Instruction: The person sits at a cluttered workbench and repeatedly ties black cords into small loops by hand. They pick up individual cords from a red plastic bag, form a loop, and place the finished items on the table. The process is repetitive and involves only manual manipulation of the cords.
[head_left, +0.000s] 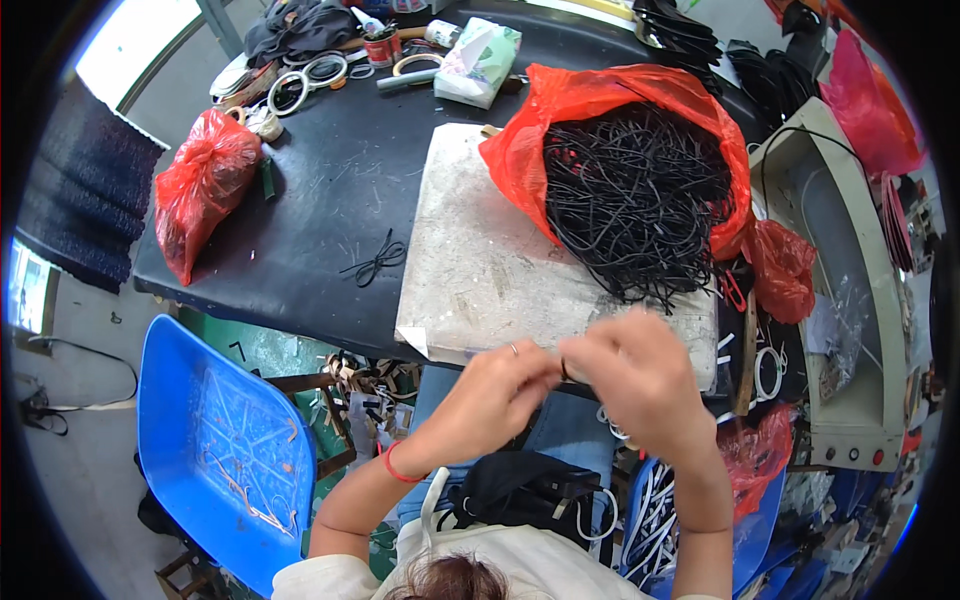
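So both hands are up close, fingertips nearly meeting just past the near edge of a pale board (465, 270). The right hand (640, 375) is curled, and its fingers look pinched on a dark strand (567, 374). The left hand (495, 395) has its fingers bunched narrow right beside that; can't tell if they're gripping the strand too, since the tips hide it. Too little shows to call its long axis.

The heap of black cords (640, 190) sits beyond the fingertips, ahead and a bit right, spilling from an open red bag (520, 120). Right hand's clearly nearer. Strands run every which way, no single axis. A looped black cord bundle (378, 262) lies ahead and left of the fingers, well apart, left hand nearer.
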